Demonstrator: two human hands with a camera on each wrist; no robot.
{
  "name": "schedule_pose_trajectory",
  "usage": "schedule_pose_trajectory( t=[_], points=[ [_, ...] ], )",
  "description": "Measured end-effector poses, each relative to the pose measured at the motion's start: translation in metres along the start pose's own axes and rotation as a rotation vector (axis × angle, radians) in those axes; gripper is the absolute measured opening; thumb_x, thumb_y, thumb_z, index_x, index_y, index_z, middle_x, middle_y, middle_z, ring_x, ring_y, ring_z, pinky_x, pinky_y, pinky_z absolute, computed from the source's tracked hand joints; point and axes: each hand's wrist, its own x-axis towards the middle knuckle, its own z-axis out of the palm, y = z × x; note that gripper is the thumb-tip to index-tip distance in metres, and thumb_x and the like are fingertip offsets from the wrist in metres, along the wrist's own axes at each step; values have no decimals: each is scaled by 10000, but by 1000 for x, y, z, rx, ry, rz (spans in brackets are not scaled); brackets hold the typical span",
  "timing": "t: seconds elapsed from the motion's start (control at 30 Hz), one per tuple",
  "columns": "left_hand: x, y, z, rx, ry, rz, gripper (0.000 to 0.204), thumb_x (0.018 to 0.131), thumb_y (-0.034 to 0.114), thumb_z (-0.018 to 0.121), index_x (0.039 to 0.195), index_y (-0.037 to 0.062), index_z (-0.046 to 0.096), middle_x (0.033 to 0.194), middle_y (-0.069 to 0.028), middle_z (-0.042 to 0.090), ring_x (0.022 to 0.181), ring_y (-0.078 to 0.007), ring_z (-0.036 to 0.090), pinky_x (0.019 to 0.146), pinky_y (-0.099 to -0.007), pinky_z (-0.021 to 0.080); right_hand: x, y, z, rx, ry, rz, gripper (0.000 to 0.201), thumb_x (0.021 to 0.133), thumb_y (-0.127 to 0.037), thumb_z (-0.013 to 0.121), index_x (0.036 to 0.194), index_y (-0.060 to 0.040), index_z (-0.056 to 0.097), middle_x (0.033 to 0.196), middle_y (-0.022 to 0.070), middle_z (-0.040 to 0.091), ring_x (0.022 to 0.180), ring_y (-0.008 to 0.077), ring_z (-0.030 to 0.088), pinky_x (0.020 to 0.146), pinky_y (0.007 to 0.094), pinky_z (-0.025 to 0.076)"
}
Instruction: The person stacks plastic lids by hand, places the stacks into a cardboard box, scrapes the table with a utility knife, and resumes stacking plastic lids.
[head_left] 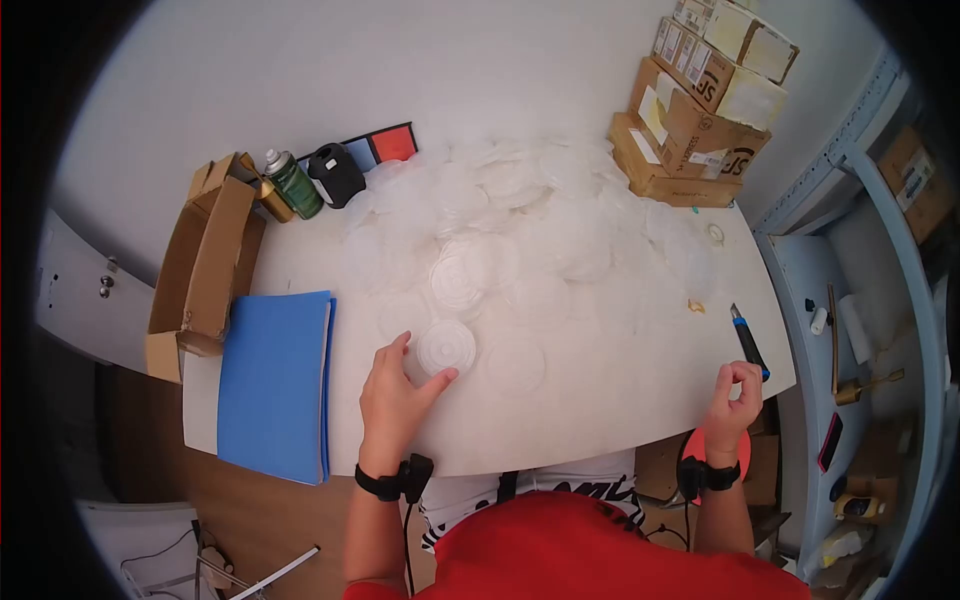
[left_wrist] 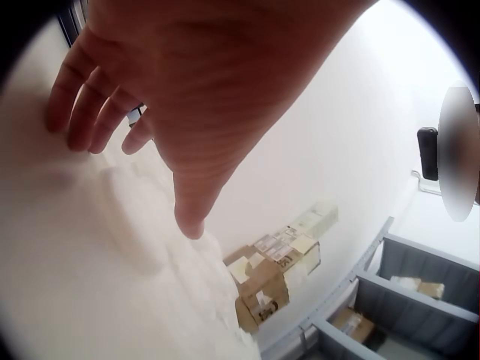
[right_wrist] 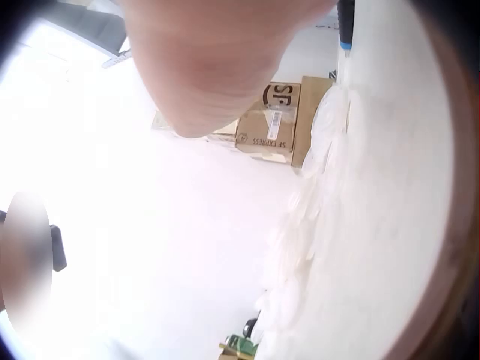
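Note:
My left hand (head_left: 395, 400) is at a round, clear plastic lid (head_left: 446, 348) with raised rings, lying on the white table. Its thumb reaches the lid's near edge while the fingers spread along the left side, the thumb wide apart from them in the left wrist view. Just beyond lie more ringed lids (head_left: 460, 278), overlapping one another. My right hand (head_left: 733, 408) hovers at the table's right front edge, fingers loosely bent, with nothing visible in them. Close beyond it lies a black and blue utility knife (head_left: 750, 345). In the right wrist view the fingers are out of sight.
A wide heap of clear lids (head_left: 560, 210) covers the back of the table. A blue folder (head_left: 272, 385), an open cardboard box (head_left: 212, 260) and a green spray can (head_left: 293, 185) stand left. Stacked cartons (head_left: 700, 130) rise at back right, beside a metal shelf (head_left: 800, 255).

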Motion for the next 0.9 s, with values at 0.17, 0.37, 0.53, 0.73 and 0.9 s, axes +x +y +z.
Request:
schedule_pose_trajectory(
  t=[0.17, 0.37, 0.53, 0.73, 0.9],
  points=[
    [-8, 4, 16, 92, 76, 242, 822, 717, 379, 900, 1394, 35, 585, 1257, -135, 653, 929, -261, 666, 830, -377, 555, 3, -58, 10, 239, -193, 157, 61, 925, 8, 672, 927, 13, 611, 876, 65, 617, 772, 150, 537, 722, 291, 468],
    [7, 12, 13, 149, 75, 286, 836, 686, 293, 907, 1404, 34, 569, 1276, -157, 649, 1165, -341, 650, 933, -420, 553, 14, -115, 91, 570, -963, 510, 166, 957, -128, 725, 1054, 6, 707, 919, 33, 715, 790, 87, 628, 726, 242, 508],
    [14, 7, 15, 93, 46, 281, 786, 724, 240, 891, 1409, 32, 568, 1215, -152, 659, 1066, -303, 675, 885, -392, 561, 35, -145, 168, 903, -1031, 648, 211, 961, -195, 721, 1024, 6, 721, 865, 48, 715, 768, 93, 648, 688, 258, 526],
    [25, -4, 16, -577, -144, 72, 552, 892, 103, 762, 1400, -3, 575, 1035, -71, 696, 901, -141, 676, 759, -275, 547, 30, -158, 202, 890, -1091, 514, 236, 964, -216, 723, 1036, 9, 717, 862, 44, 714, 752, 96, 646, 666, 256, 525],
    [41, 9, 6, -913, -228, -13, 453, 944, 65, 697, 1370, -35, 582, 1064, -59, 724, 868, -102, 675, 727, -241, 548, 39, -155, 198, 936, -963, 506, 247, 965, -207, 739, 1070, 15, 714, 877, 32, 715, 743, 86, 629, 672, 257, 528]
  ],
)
